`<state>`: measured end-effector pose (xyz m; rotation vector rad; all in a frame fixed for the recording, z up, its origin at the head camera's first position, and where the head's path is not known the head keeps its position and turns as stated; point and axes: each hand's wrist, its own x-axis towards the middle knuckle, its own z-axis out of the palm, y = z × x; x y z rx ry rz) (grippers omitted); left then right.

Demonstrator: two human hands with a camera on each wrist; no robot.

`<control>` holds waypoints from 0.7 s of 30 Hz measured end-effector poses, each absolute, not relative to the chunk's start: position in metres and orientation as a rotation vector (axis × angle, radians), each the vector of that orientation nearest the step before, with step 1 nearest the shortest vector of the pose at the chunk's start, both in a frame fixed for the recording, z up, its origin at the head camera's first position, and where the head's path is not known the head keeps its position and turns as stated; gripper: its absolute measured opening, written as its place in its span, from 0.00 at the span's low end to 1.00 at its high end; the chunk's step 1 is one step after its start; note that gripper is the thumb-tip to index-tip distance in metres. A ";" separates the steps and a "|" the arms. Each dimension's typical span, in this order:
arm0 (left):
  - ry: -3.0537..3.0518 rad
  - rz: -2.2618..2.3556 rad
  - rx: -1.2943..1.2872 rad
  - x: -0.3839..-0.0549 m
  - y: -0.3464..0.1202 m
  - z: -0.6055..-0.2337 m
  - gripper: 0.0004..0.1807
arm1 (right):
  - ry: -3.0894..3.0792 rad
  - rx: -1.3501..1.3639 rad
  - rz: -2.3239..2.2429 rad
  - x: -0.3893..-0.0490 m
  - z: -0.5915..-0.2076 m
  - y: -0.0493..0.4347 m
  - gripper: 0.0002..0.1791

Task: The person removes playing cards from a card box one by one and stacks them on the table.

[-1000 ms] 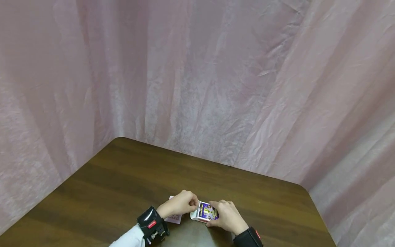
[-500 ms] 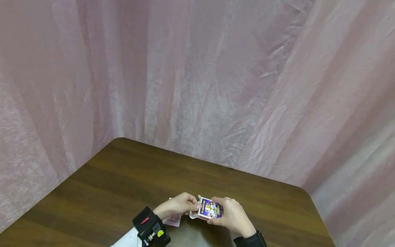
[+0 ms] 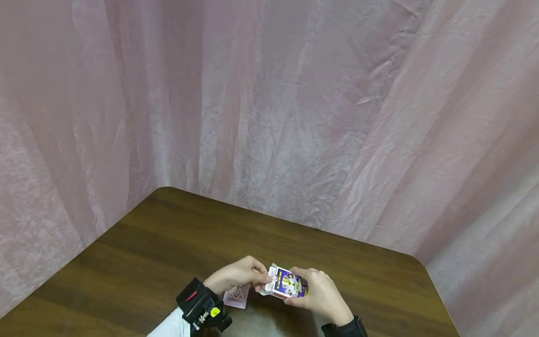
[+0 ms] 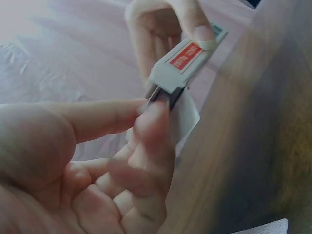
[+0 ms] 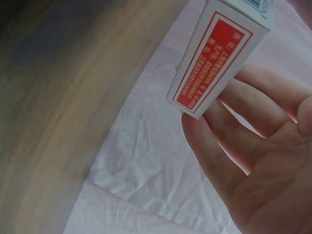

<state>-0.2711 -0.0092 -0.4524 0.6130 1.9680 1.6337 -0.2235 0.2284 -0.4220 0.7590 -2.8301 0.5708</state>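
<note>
I am holding a little purple box (image 3: 290, 284) up off the table (image 3: 189, 234). My right hand (image 3: 318, 291) is gripping it by its two long edges, thumb and fingers staying just a box-width apart. My left hand (image 3: 243, 274) is pinching pale cards (image 3: 272, 275) at the box's open end, thumb and finger almost meeting. From my head I am seeing the bright box front, and a pink card (image 3: 237, 297), maybe a pile, lying under and beside my left hand. Only my right wrist is showing the barcode (image 5: 260, 5), with a big red label (image 5: 209, 63) beside it. My left wrist is showing a white flap (image 4: 185, 117) hanging under the open end. The table's far edge is running well past my hands, with a curtain (image 3: 273, 93) hanging behind. Brown wood is stretching out on both sides.
</note>
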 end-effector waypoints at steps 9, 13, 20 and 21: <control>1.810 1.733 0.517 -0.283 -0.039 -0.443 0.05 | -2.880 0.699 0.605 -0.229 -0.417 0.228 0.35; 1.815 1.765 0.526 -0.294 -0.060 -0.439 0.13 | -2.913 0.662 0.622 -0.229 -0.417 0.229 0.37; 1.915 1.804 0.462 -0.311 -0.090 -0.447 0.17 | -2.934 0.586 0.632 -0.227 -0.421 0.233 0.38; 1.949 1.794 0.429 -0.313 -0.093 -0.450 0.17 | -2.937 0.578 0.631 -0.227 -0.422 0.233 0.38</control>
